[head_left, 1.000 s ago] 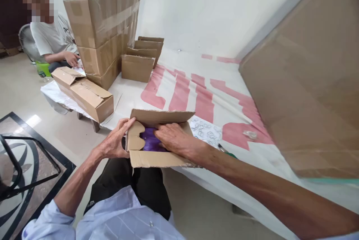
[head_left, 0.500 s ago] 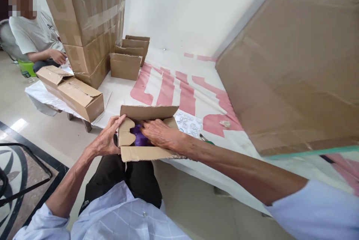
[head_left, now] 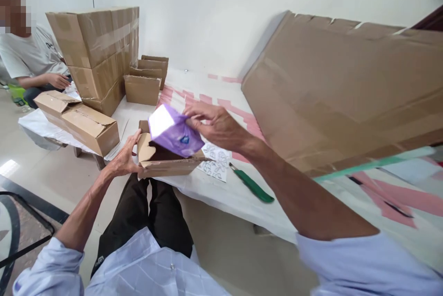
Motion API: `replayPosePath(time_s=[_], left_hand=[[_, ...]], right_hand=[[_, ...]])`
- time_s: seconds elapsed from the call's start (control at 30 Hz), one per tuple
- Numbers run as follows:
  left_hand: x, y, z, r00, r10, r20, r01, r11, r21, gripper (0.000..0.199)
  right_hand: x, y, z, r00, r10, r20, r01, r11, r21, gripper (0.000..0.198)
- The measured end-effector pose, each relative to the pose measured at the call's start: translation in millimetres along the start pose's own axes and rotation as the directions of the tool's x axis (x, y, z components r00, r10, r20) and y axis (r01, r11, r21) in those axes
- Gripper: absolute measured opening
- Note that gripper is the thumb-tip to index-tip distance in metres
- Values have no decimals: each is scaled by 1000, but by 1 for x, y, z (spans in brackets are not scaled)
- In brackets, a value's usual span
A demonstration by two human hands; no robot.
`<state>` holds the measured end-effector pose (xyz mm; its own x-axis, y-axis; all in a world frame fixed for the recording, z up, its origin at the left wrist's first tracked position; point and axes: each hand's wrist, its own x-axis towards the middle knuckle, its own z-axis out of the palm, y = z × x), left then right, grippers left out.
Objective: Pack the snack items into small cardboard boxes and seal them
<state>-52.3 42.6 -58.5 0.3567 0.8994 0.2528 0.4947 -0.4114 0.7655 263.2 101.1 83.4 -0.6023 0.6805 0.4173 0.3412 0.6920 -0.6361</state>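
Note:
In front of me an open cardboard box [head_left: 173, 169] rests at the table's near edge, its flaps raised. My left hand [head_left: 122, 157] grips the box's left end, thumb on the near side and fingers along the far side. Above the opening, my right hand [head_left: 216, 125] pinches a purple plastic bag [head_left: 182, 136] by its upper right corner. The bag hangs tilted, with a white label at its left and a small blue mark lower down. The inside of the box is mostly hidden behind the bag.
A green-handled knife [head_left: 254, 186] and a printed sheet [head_left: 216, 163] lie right of the box. Stacked cartons [head_left: 100, 56], open boxes [head_left: 142, 89] and a long carton [head_left: 79, 120] stand left. A large cardboard sheet [head_left: 346, 93] leans at right. Another person [head_left: 34, 56] sits far left.
My right hand has come up out of the box, lifting the purple bag above it. My left hand still holds the box's left end. The view has shifted right.

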Motion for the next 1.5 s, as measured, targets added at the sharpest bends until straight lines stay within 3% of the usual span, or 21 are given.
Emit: replayPosePath(time_s=[0.07,0.13,0.2,0.27,0.33,0.4,0.47,0.53,0.6,0.67,0.8,0.97,1.13,1.37,1.5], left_hand=[[8,0,-10,1000,4,28,-5,999,36,143],[12,7,-27,1000,16,19,-17,998,61,133],[15,24,-46,997,43,-65,-41,999,31,111],[18,51,-60,985,114,-129,-124,990,-72,104],[23,81,-62,975,206,-79,-218,954,-205,114],[28,107,-57,970,241,-16,-236,932,-276,106],[34,123,-50,977,207,-40,-208,919,-336,89],[42,128,-46,970,144,-195,-212,893,-398,75],[54,129,-48,918,88,-387,-259,873,-414,65],[70,127,-52,864,69,-498,-296,871,-393,61],[101,121,-58,860,62,-506,-263,904,-337,60],[128,93,-60,929,-58,-365,-53,956,-288,60],[143,57,-57,943,-213,-255,126,939,-320,57],[147,23,-37,929,-333,-158,261,897,-356,65],[155,20,-36,925,-326,-193,244,903,-353,64]], right_hand=[[4,-4,-18,993,77,-85,-63,986,155,22],[6,-8,-28,982,168,-91,-138,953,270,29],[6,-12,-29,974,223,-46,-195,923,331,34],[7,-14,-21,971,234,55,-237,901,364,38],[8,-15,-8,959,211,189,-273,870,411,43],[9,-14,5,944,198,264,-306,825,476,51],[10,-13,13,951,218,221,-306,772,557,60],[12,-12,17,968,223,116,-244,728,641,70],[15,-13,17,984,177,-1,-128,711,691,77],[22,-12,19,984,127,-124,-9,734,679,76],[50,5,27,948,159,-275,47,786,617,70],[83,47,36,911,391,-132,-194,688,699,60],[90,65,42,823,568,-7,-431,633,643,50],[81,70,52,767,636,87,-553,586,592,59],[79,69,52,782,619,76,-536,606,588,57]])
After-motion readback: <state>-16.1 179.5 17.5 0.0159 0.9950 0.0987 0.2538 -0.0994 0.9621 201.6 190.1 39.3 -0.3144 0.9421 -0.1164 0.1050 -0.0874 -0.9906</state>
